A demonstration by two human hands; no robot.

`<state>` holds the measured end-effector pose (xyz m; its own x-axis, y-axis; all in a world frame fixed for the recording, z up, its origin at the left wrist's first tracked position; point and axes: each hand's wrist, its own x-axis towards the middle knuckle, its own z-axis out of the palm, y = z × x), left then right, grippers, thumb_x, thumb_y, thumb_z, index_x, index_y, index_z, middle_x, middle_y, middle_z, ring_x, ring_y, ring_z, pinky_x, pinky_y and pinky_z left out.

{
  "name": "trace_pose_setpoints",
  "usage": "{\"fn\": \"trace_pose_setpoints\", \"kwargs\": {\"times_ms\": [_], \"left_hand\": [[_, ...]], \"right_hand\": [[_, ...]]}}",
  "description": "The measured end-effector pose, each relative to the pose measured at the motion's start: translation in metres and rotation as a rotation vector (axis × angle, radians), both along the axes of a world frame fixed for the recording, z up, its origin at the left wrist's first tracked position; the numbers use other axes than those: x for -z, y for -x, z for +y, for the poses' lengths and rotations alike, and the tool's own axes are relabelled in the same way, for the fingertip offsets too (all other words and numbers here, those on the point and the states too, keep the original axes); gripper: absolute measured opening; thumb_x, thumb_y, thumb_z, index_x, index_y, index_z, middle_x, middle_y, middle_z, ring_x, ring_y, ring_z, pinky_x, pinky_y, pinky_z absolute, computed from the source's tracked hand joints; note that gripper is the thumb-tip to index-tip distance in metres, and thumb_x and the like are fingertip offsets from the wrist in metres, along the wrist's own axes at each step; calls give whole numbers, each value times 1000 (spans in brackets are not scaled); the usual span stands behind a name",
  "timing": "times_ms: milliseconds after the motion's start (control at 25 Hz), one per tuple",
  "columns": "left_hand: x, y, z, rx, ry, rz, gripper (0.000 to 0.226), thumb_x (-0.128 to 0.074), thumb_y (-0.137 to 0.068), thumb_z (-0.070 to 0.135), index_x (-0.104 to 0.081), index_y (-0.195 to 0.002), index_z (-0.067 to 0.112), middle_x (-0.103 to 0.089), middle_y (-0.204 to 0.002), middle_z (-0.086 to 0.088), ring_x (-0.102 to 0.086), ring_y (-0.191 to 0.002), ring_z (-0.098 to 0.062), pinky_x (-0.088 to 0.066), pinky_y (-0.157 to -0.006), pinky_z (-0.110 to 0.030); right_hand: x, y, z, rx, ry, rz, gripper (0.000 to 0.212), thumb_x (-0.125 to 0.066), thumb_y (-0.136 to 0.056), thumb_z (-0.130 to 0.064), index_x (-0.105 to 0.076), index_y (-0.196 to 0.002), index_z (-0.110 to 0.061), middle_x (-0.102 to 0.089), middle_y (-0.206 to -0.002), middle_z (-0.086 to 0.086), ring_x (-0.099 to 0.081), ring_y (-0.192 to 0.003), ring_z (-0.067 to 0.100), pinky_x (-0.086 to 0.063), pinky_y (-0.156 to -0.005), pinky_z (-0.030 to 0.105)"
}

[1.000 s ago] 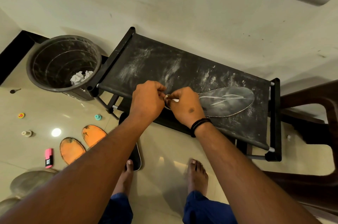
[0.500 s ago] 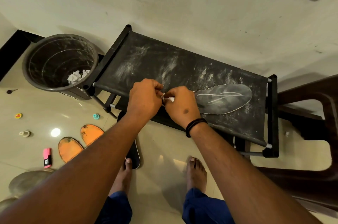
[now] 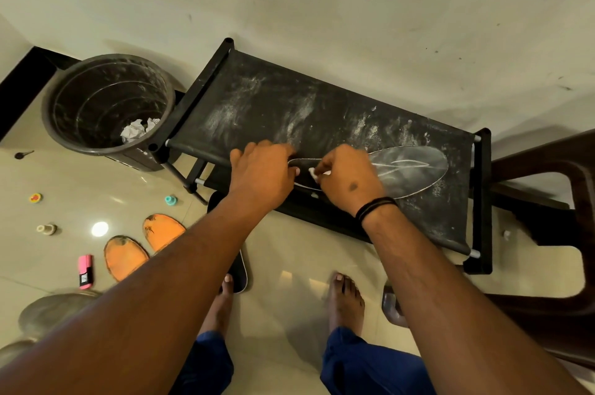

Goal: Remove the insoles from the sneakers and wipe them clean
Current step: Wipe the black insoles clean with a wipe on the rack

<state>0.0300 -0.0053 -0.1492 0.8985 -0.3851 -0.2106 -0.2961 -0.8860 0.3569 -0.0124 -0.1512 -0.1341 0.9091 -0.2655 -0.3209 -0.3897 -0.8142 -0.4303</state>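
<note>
A dark insole (image 3: 409,172) is lying at the 3 o'clock side of the dusty black rack (image 3: 257,104). The right hand (image 3: 347,178) is pinching a white tissue (image 3: 314,173) over its heel; the left hand (image 3: 260,175), fingers curled, is pressing the heel's edge.

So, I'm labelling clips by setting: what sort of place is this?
Likely a room at home: glossy tiled floor, a fabric shoe rack against the wall, a waste bin, bare feet.
</note>
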Motion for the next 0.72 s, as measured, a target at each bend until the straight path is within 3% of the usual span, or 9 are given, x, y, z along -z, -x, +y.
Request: {"fn": "trace_pose_setpoints", "kwargs": {"times_ms": [120, 240, 400, 520, 600, 720], "left_hand": [[1, 0, -2, -62, 18, 1, 23, -55, -97, 27, -67, -116, 34, -66, -105, 1, -57, -107, -23, -32, -94, -43], [2, 2, -4, -115, 48, 4, 12, -58, -97, 31, -70, -100, 33, -67, -93, 6, -60, -97, -19, -30, -91, -40], [-1, 1, -6, -164, 176, 22, 12, -62, -95, 32, -71, -89, 27, -69, -85, 5, -65, -84, -15, -48, -93, -40], [-13, -2, -7, -198, 338, 62, 16, -65, -94, 28, -68, -80, 25, -69, -79, 3, -66, -71, -9, -57, -74, -32], [-23, -3, -3, -261, 432, 145, 18, -66, -95, 24, -66, -76, 22, -69, -72, 2, -68, -62, -10, -54, -61, -22], [-45, 3, 13, -495, 623, 310, 11, -65, -95, 21, -69, -87, 14, -69, -61, -2, -65, -49, -7, -48, -47, -16]], "right_hand": [[0, 2, 17, -110, -140, -11, 12, -69, -87, -16, -79, -91, -21, -75, -92, 1, -68, -82, 17, -58, -78, 31], [1, 1, 5, -30, -81, 18, 6, -72, -86, -24, -78, -87, -24, -75, -94, 2, -68, -84, 18, -59, -80, 36], [-7, 3, -13, 34, 44, 15, 10, -69, -88, -23, -77, -93, -21, -74, -98, 4, -68, -88, 21, -58, -82, 37], [-16, 1, -17, 102, 42, -65, 13, -67, -87, -17, -76, -95, -22, -73, -101, 2, -67, -88, 20, -58, -81, 35], [-23, -1, -14, 123, 14, -141, 15, -66, -87, -16, -76, -96, -22, -73, -101, 1, -66, -88, 17, -56, -79, 32], [-36, -2, 1, 58, -19, -283, 18, -65, -88, -15, -76, -102, -20, -71, -107, 0, -64, -95, 15, -54, -84, 28]]}}
